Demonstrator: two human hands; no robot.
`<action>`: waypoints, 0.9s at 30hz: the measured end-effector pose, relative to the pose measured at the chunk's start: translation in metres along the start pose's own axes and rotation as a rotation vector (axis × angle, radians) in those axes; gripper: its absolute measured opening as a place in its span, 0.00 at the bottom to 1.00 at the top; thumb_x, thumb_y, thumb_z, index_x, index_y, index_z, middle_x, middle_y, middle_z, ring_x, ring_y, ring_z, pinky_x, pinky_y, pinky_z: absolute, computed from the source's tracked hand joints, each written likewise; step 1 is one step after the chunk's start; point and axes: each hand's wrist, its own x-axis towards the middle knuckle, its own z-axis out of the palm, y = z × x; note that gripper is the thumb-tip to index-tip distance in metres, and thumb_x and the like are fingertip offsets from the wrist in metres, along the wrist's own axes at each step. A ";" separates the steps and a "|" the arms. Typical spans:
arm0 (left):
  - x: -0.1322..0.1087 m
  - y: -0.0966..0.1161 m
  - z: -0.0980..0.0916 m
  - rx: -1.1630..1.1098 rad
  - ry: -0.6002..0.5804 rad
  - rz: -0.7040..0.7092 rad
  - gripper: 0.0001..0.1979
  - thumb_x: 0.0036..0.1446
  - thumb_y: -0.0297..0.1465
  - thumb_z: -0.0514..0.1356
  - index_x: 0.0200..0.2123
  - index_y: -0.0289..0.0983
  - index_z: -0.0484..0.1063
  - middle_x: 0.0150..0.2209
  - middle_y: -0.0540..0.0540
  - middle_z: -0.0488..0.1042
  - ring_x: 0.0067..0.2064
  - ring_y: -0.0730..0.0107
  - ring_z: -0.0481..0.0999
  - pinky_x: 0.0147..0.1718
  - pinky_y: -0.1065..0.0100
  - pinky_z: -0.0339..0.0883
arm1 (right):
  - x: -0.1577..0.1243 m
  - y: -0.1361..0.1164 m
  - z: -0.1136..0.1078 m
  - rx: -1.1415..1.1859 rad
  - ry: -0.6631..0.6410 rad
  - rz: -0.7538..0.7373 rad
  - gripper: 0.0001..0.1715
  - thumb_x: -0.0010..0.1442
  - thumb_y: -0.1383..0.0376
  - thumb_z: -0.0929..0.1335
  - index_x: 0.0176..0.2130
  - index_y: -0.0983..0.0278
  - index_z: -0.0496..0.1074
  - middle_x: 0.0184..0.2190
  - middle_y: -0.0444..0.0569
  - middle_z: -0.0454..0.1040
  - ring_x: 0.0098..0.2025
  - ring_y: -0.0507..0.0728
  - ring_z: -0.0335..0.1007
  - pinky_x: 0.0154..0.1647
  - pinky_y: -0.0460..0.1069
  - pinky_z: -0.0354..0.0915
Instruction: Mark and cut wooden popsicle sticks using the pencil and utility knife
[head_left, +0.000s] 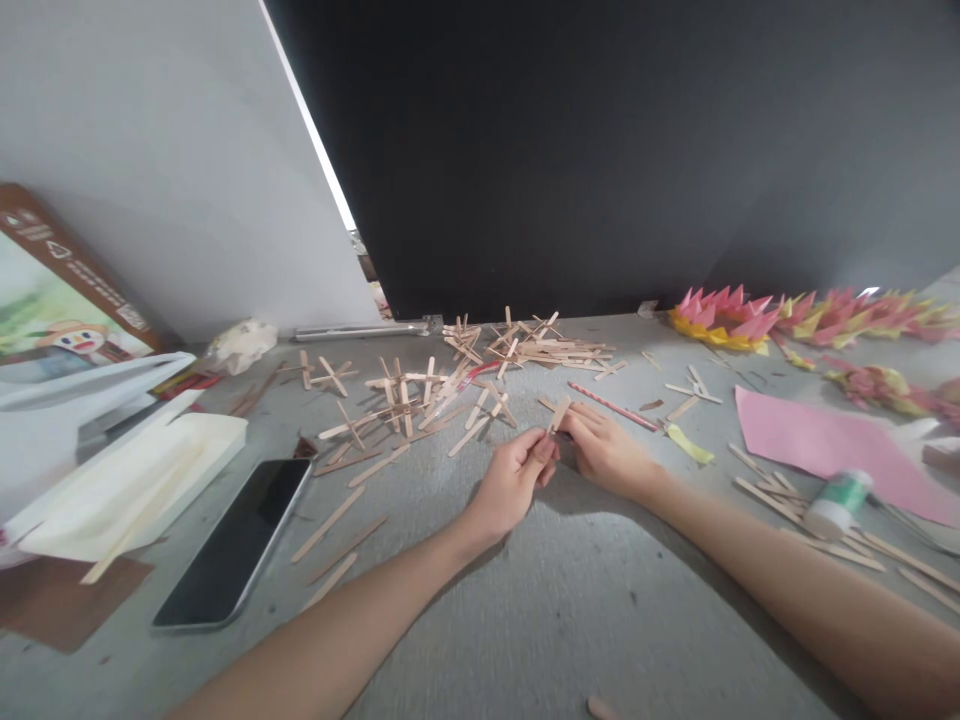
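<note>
Over the middle of the grey tabletop, my left hand (519,474) pinches a short wooden craft stick (559,413) that slants up between the two hands. Close against it, my right hand (604,447) has its fingers bent around the same spot. The end of another wooden stick (547,402) shows beside the right fingers; how the two join is hidden. Just beyond the hands lies a heap of craft sticks (562,351), several of them crossed into small X shapes. A red-and-white striped straw (611,404) rests behind my right hand.
To the left are a black phone (236,540), a white paper tray (202,455) and loose sticks (328,523). A green-and-white glue container (838,503), pink paper (817,440) and pink-and-yellow folded paper pieces (724,318) lie right. A dark panel (600,150) stands behind.
</note>
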 end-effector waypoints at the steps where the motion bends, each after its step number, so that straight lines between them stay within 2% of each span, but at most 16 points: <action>1: 0.000 0.000 0.000 -0.004 -0.002 0.001 0.23 0.70 0.52 0.53 0.33 0.38 0.65 0.25 0.53 0.63 0.27 0.73 0.60 0.27 0.70 0.53 | 0.000 0.000 0.000 -0.001 0.000 0.000 0.20 0.58 0.81 0.60 0.44 0.60 0.64 0.37 0.51 0.71 0.40 0.62 0.67 0.40 0.54 0.67; 17: 0.001 -0.001 -0.001 0.008 -0.011 0.009 0.25 0.70 0.54 0.53 0.32 0.38 0.65 0.25 0.52 0.63 0.27 0.73 0.61 0.27 0.70 0.53 | 0.000 0.000 -0.001 0.003 -0.002 -0.001 0.18 0.61 0.79 0.61 0.45 0.60 0.65 0.37 0.51 0.72 0.41 0.62 0.69 0.41 0.54 0.68; 27: 0.003 -0.003 -0.002 0.017 -0.057 0.014 0.27 0.69 0.56 0.53 0.30 0.38 0.63 0.24 0.52 0.64 0.26 0.74 0.60 0.27 0.70 0.52 | 0.002 -0.002 -0.001 -0.055 0.007 -0.045 0.17 0.59 0.80 0.61 0.39 0.59 0.63 0.34 0.50 0.71 0.39 0.62 0.66 0.38 0.53 0.65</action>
